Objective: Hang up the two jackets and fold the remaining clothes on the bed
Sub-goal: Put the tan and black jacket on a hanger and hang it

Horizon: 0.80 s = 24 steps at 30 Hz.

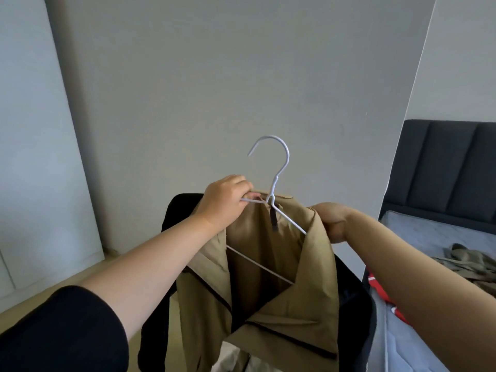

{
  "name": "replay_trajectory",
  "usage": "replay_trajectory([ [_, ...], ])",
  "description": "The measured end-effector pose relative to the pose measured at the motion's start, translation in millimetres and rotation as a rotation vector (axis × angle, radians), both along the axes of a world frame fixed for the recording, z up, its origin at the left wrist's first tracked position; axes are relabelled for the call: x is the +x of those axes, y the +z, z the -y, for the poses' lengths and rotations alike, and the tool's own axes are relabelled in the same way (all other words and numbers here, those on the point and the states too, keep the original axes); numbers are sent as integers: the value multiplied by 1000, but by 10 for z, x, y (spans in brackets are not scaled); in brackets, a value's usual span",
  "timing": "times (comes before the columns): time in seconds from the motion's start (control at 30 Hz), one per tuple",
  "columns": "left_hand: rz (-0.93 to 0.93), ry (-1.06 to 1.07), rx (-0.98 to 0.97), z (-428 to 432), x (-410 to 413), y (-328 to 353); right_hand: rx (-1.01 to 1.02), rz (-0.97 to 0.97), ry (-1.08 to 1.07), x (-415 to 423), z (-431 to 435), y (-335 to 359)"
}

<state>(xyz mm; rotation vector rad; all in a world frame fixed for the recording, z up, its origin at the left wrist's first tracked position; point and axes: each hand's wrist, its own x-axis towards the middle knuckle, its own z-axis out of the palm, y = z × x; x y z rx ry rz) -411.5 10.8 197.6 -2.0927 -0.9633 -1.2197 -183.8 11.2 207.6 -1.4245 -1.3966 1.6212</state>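
Note:
A tan jacket [257,304] with dark trim hangs in front of me on a white wire hanger [279,167], its hook pointing up. My left hand [224,201] grips the hanger's left arm near the neck together with the collar. My right hand [334,222] holds the jacket's right shoulder over the hanger's right arm. A black garment [177,210] hangs behind the tan jacket. On the bed [434,234] at the right lie an olive-green garment [467,260] and a red one [381,294], partly hidden by my right arm.
A plain grey wall fills the view ahead, with a white panel at the left. The bed's dark padded headboard [445,167] stands at the right. Pale floor shows at lower left.

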Motion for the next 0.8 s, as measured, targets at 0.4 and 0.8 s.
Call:
replay_trajectory([
  [0.4, 171, 348, -379, -244, -82, -17, 662, 950, -101, -85, 34, -51],
  [0.8, 403, 370, -602, -269, 23, -78, 763, 1178, -23, -214, 37, -240],
])
